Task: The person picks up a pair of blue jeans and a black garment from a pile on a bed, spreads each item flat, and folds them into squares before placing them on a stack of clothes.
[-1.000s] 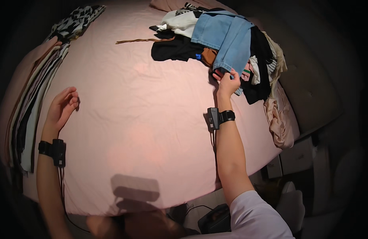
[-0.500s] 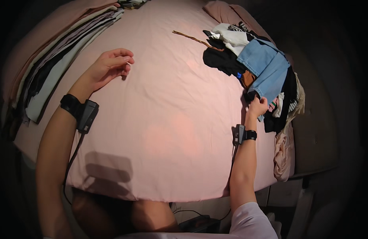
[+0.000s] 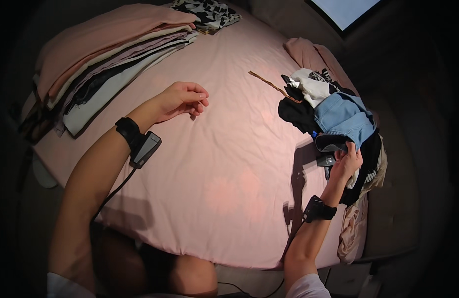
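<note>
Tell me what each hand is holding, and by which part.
The right hand grips the light-blue denim garment by the edge of its open end, nearest the person. The left hand appears to hold nothing.

Free passage crosses the pink sheet (image 3: 229, 159), bounded left by the folded stack (image 3: 115, 64), right by the clothes heap (image 3: 341, 116)

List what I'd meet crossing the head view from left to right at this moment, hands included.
Stack of folded clothes → left hand → thin brown cord → right hand gripping the light-blue denim garment → dark upholstered panel.
</note>
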Motion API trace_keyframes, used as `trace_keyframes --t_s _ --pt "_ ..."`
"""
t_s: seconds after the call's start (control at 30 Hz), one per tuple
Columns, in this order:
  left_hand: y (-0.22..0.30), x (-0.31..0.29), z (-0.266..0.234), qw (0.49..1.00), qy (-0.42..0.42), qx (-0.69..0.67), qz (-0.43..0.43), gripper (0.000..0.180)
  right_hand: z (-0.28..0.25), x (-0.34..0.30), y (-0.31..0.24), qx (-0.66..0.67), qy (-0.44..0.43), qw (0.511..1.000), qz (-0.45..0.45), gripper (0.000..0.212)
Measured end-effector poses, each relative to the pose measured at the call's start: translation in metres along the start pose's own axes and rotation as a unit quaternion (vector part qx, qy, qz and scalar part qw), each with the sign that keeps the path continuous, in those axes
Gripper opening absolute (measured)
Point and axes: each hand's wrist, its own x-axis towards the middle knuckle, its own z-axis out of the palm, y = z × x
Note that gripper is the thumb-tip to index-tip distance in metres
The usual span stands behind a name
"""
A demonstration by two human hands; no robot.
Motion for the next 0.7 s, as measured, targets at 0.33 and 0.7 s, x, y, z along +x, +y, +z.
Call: trace_keyframes --t_s 0.33,0.7 --pt "0.004 0.000 0.003 1.000 0.017 0.003 0.008 0.013 0.041 -0.045 -0.063 0.065 -0.055 0.995 -0.058 0.024" --pt "0.010 -0.003 0.008 0.999 0.018 0.038 0.019 0.011 0.012 -0.023 -0.038 0.054 -0.008 0.997 -0.058 0.013"
